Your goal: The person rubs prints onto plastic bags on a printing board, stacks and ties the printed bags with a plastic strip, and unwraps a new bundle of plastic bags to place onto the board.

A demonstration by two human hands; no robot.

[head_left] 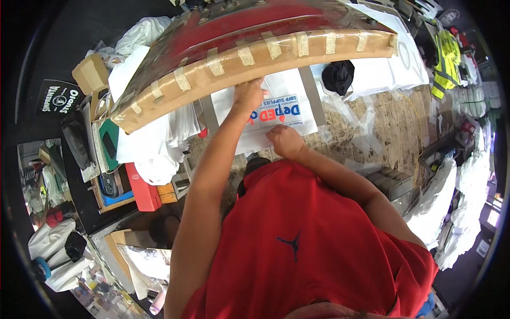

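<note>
A white printed sheet [291, 90] with blue and red lettering lies on a grey board [312, 95], partly under the taped cardboard edge [255, 55] of a large red-topped machine. My left hand [250, 96] is on the sheet's left part, just below that edge, its fingertips partly hidden. At the sheet's near edge, my right hand [286, 141] has its fingers curled together; whether it pinches the sheet is too small to tell.
White sheets and a plastic bag [154, 159] hang at the left beside a red box [142, 187]. A black cloth item [338, 77] sits right of the board. White bundles [435, 196] and a yellow vest [446, 64] are at the right.
</note>
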